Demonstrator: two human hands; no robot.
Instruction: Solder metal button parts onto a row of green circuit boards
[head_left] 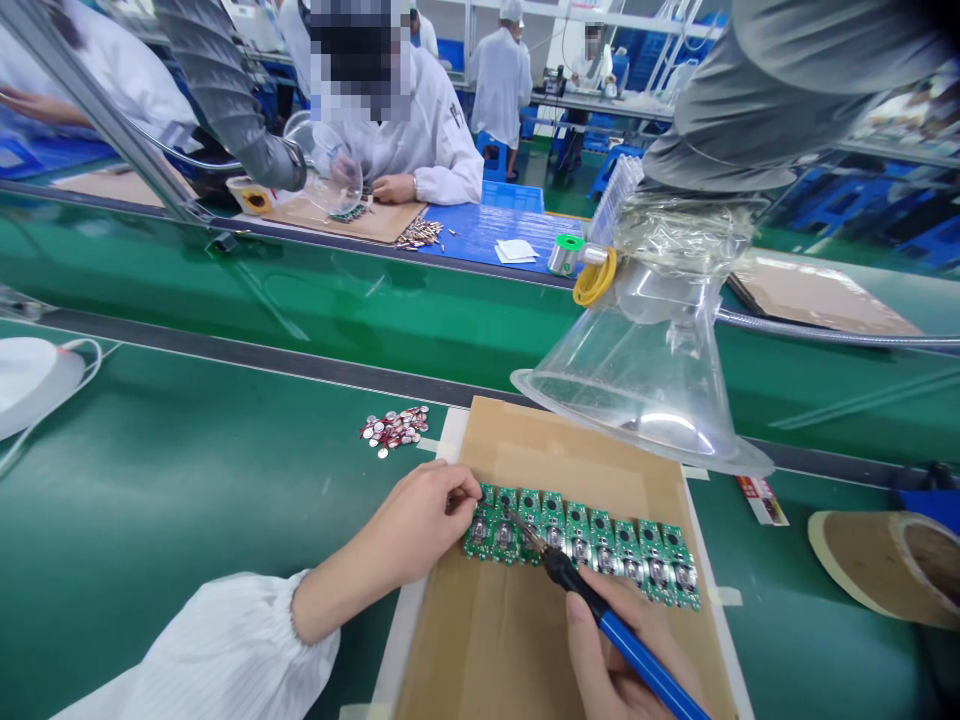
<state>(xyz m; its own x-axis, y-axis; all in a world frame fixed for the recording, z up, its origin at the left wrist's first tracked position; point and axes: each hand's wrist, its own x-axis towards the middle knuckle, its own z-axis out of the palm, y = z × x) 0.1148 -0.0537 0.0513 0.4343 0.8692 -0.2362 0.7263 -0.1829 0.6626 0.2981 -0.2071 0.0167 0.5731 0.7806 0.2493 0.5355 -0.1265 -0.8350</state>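
A row of joined green circuit boards (577, 520), each with a dark round spot and a silvery round part, lies on a brown cardboard sheet (480, 640). My left hand (420, 515) is at the row's left end, thumb and forefinger pinched together at the first board's upper corner. Whatever is between those fingertips is hidden. My right hand (637, 630) grips a blue-handled soldering iron (637, 655) like a pen, its tip over the boards near the left end. Beyond my left hand, a pile of small silvery discs with red wires (394, 428) rests on the green table.
A clear fume hood (637, 380) hangs low over the sheet's far edge. At the right stands a cardboard roll (885, 565) beside a small red-and-white packet (763, 500). A white device (34, 385) with a cable sits left. Across the green divider (360, 310), a co-worker (420, 130) sits.
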